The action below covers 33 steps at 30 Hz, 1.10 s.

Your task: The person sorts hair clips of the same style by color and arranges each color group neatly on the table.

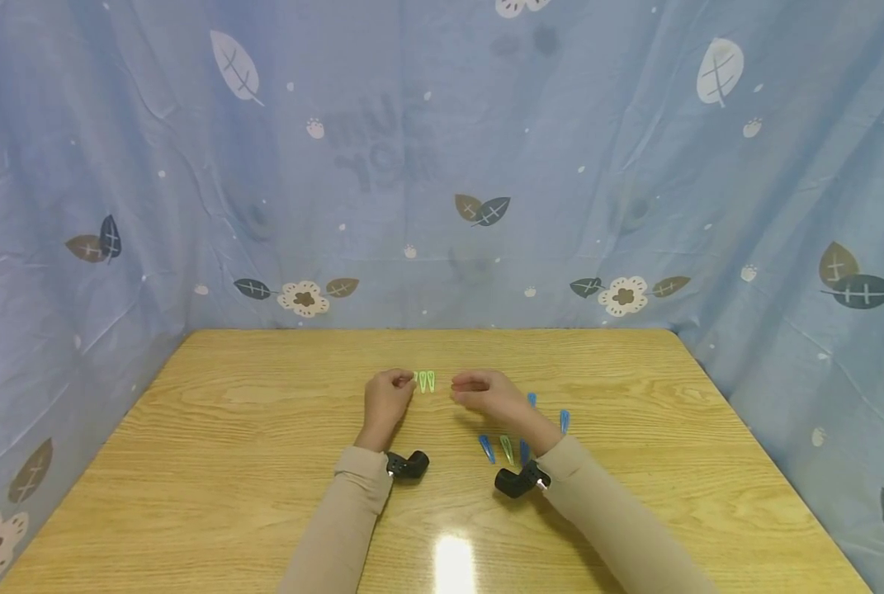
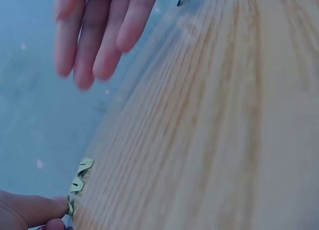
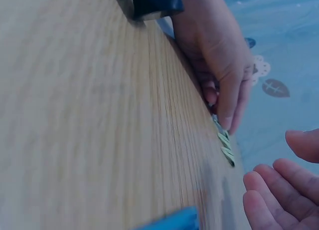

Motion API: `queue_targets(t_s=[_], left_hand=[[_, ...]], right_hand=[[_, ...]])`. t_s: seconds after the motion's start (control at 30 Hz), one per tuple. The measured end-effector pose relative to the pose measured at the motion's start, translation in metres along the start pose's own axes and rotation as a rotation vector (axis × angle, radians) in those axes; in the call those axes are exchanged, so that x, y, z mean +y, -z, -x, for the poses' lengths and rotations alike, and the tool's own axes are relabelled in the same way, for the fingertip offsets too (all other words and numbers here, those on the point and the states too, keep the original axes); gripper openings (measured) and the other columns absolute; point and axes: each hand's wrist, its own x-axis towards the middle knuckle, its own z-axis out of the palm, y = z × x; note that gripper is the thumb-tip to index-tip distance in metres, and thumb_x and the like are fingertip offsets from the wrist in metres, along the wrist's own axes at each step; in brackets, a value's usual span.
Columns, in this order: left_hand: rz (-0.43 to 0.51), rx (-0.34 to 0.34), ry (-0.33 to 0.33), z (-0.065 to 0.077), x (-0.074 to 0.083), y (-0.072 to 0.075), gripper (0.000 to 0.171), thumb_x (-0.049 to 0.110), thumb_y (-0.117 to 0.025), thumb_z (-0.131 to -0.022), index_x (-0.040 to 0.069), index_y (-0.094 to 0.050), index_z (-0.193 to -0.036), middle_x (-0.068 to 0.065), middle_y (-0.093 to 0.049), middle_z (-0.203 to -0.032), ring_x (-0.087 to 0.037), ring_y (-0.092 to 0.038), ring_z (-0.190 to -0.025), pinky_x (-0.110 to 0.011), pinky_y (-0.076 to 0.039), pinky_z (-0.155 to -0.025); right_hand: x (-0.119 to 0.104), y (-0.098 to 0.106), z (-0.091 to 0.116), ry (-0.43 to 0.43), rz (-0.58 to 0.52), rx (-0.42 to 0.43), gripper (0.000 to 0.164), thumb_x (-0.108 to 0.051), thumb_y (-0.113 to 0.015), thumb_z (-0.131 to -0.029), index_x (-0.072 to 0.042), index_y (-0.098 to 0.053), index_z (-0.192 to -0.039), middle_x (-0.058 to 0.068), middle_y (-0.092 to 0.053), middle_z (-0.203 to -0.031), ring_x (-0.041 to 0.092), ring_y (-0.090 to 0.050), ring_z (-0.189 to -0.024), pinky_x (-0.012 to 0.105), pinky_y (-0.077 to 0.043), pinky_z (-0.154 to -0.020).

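Note:
A short row of light green snap hair clips (image 1: pixel 431 381) lies on the table in front of the hands. At the row's left end, my left hand (image 1: pixel 385 404) pinches a green hair clip (image 2: pixel 71 207) between thumb and finger, though the fingers partly cover it. To the right of the row, my right hand (image 1: pixel 495 399) hovers above the table with its fingers loosely extended and nothing in them. In the right wrist view, its fingers (image 3: pixel 279 195) are spread apart from the thumb, near the green clips (image 3: pixel 227 152).
Around and below my right forearm lie several blue hair clips (image 1: pixel 487 448) and one green hair clip (image 1: pixel 507 450). The wooden table (image 1: pixel 226 462) has a blue patterned curtain (image 1: pixel 412 165) behind it and along both sides. Each wrist carries a black camera (image 1: pixel 408 464).

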Motion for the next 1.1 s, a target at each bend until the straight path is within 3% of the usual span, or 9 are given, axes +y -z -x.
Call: queue_targets(t_s=[0.23, 0.5, 0.83, 1.1], left_hand=[[-0.008, 0.003, -0.017, -0.001, -0.003, 0.001, 0.014, 0.008, -0.069, -0.084, 0.001, -0.074, -0.095, -0.01, -0.069, -0.081, -0.02, -0.062, -0.074, -0.033, -0.05, -0.065], [-0.005, -0.009, -0.004, -0.002, -0.003, 0.002, 0.015, 0.009, -0.069, -0.084, 0.002, -0.074, -0.096, -0.01, -0.069, -0.082, -0.021, -0.062, -0.075, -0.034, -0.05, -0.067], [-0.001, -0.014, 0.016, -0.004, -0.002, 0.001, 0.015, 0.01, -0.069, -0.084, 0.004, -0.074, -0.097, -0.009, -0.069, -0.083, -0.021, -0.062, -0.077, -0.035, -0.051, -0.069], [0.0, -0.02, 0.016, -0.004, -0.002, 0.001, 0.015, 0.01, -0.069, -0.084, 0.003, -0.074, -0.097, -0.009, -0.069, -0.084, -0.02, -0.062, -0.077, -0.035, -0.051, -0.069]], right_hand=[[0.004, 0.016, 0.027, 0.031, 0.013, -0.049, 0.049, -0.022, -0.058, -0.094, 0.0, -0.047, -0.137, 0.019, -0.052, -0.135, 0.032, -0.052, -0.122, 0.039, -0.047, -0.097], [0.014, 0.035, 0.053, 0.065, -0.034, -0.037, 0.051, -0.018, -0.059, -0.094, 0.006, -0.045, -0.136, 0.025, -0.05, -0.135, 0.036, -0.051, -0.122, 0.035, -0.048, -0.096], [0.033, 0.059, 0.086, 0.045, -0.07, 0.047, 0.048, -0.017, -0.06, -0.093, 0.007, -0.047, -0.132, 0.028, -0.049, -0.134, 0.027, -0.057, -0.118, 0.025, -0.05, -0.091], [0.047, 0.075, 0.115, 0.083, -0.043, 0.084, 0.046, -0.013, -0.059, -0.093, 0.012, -0.046, -0.13, 0.034, -0.048, -0.13, 0.006, -0.061, -0.108, 0.02, -0.05, -0.088]])
